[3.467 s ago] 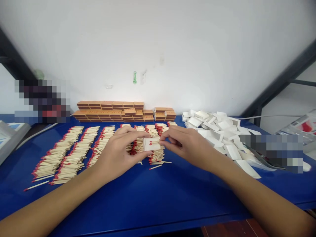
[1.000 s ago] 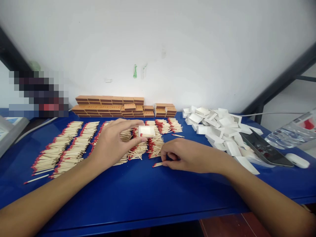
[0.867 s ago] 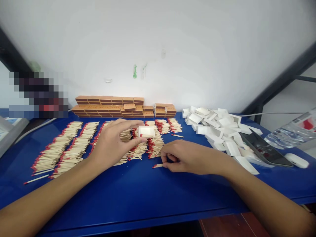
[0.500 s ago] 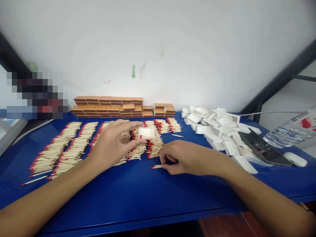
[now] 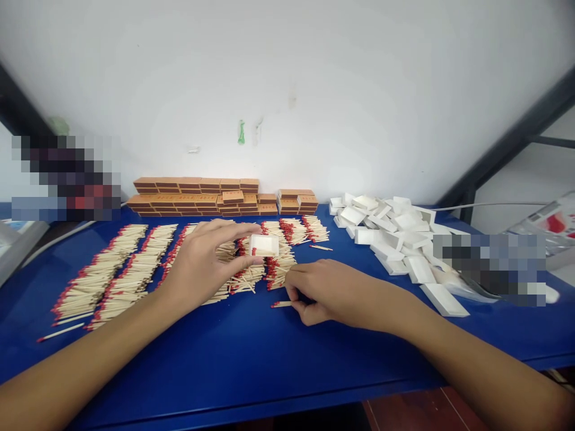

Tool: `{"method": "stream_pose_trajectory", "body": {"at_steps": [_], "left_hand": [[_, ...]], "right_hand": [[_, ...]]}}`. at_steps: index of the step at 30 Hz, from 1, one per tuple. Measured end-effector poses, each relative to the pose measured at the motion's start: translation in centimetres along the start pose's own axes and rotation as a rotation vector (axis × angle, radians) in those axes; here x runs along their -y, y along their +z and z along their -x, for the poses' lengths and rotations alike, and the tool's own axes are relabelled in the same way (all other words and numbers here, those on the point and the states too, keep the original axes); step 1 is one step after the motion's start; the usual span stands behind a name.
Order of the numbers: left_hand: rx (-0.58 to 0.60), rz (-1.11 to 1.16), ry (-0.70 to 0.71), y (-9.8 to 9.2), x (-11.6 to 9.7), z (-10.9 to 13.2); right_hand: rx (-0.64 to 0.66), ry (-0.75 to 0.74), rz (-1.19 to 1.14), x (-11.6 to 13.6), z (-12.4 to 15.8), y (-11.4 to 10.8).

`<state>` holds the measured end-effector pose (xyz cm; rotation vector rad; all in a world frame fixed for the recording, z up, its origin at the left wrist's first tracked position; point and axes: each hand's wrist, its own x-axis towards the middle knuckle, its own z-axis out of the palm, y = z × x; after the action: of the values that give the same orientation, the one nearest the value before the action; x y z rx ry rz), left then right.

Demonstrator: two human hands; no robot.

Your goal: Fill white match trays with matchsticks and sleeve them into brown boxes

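Note:
My left hand (image 5: 209, 254) grips a small white matchbox tray (image 5: 265, 242) between thumb and fingers, holding it above the rows of matches. Inside the tray lie a few red-tipped matches (image 5: 263, 252). Lower and to the right, my right hand (image 5: 317, 293) is pinched on one or more matches (image 5: 281, 304), their red heads pointing left just over the blue table. Behind both hands, loose red-headed matches (image 5: 94, 281) lie in several slanting rows. A single match (image 5: 320, 247) rests apart, beyond my right hand.
Stacked brown matchboxes (image 5: 179, 202) line the wall at the back. A heap of white trays (image 5: 390, 227) covers the right side of the blue table (image 5: 215, 365). A clear plastic bottle or wrapper (image 5: 545, 224) is at the far right, and a lone match (image 5: 60, 331) lies front left.
My right hand has shifted slightly left and down with its pinched matches. My left hand keeps hold of the tray in nearly the same place.

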<state>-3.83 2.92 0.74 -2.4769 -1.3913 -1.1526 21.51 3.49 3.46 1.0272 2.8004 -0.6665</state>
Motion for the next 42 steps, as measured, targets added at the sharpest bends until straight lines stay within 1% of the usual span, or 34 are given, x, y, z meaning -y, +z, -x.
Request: {"method": "stream_pose_trajectory", "body": {"at_steps": [7,12,16,22,25,29,34,38,40,42], "left_hand": [[0.009,0.018,0.005,0.0,-0.1,-0.1],[0.021,0.043,0.001,0.0,-0.1,0.0],[0.016,0.045,0.000,0.0,-0.1,0.1],[0.025,0.044,0.005,0.0,-0.1,0.1],[0.029,0.038,0.006,0.0,-0.1,0.1],[0.027,0.042,0.014,0.0,-0.1,0.2],[0.027,0.049,0.010,0.0,-0.1,0.2],[0.027,0.048,0.009,0.1,-0.1,0.1],[0.030,0.048,0.007,0.1,-0.1,0.1],[0.028,0.048,0.011,0.1,0.0,0.1]], "right_hand": [[-0.097,-0.068,-0.064,-1.2,0.2,-0.6],[-0.035,-0.070,-0.121,-0.7,0.2,-0.7],[-0.018,-0.103,-0.130,-0.3,0.3,-0.3],[-0.073,-0.095,-0.092,-0.2,0.6,-0.2],[-0.078,-0.093,-0.083,-0.2,0.7,-0.3],[-0.050,-0.090,-0.087,-0.1,0.7,-0.4],[0.016,-0.040,-0.123,-0.3,0.4,-0.1],[0.033,-0.014,-0.124,-0.5,0.2,0.1],[0.020,-0.011,-0.120,-0.7,0.3,-0.1],[-0.036,-0.032,-0.129,-1.0,0.5,-0.5]]}}
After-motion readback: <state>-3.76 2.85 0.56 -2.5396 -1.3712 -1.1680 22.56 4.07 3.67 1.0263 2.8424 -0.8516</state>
